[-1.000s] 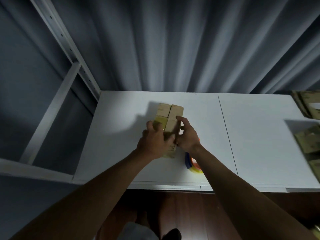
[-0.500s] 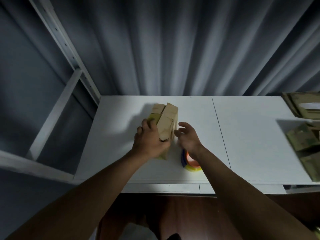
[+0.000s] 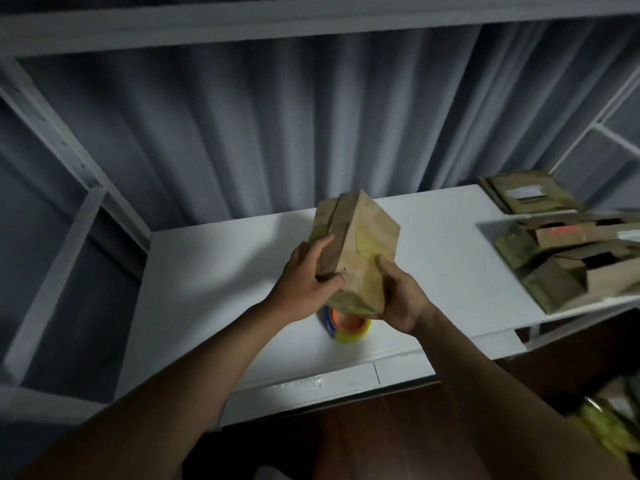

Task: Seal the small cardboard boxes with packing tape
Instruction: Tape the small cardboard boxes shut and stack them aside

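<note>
Head view: both hands hold one small brown cardboard box (image 3: 360, 247) up off the white tabletop (image 3: 214, 271), tilted so that its far end points up and away toward the grey pleated curtain (image 3: 277, 133). Strips of glossy yellowish tape show on the box's faces, and a seam runs along its left side.

The left hand (image 3: 304, 282) grips the box's left side: the fingers (image 3: 320, 245) are curled over the left face close together, and the thumb presses across the near lower part of the same side. The right hand (image 3: 398, 299) cups the box's near right corner from below, its thumb (image 3: 384, 266) laid up along the right face; the other right fingers are hidden under the box, so their spread cannot be told.

Directly beneath the held box, near the front edge of the tabletop, a roll of packing tape (image 3: 346, 327) stands on its side, with an orange core, a yellow rim and a blue band on its left; the box hides its upper part.

At the right edge of the tabletop lies a loose pile of flattened and partly folded cardboard boxes (image 3: 561, 258), blurred; another flat stack (image 3: 526, 195) sits at the far right corner. White metal shelf framing (image 3: 69, 216) rises on the left and crosses overhead.
</note>
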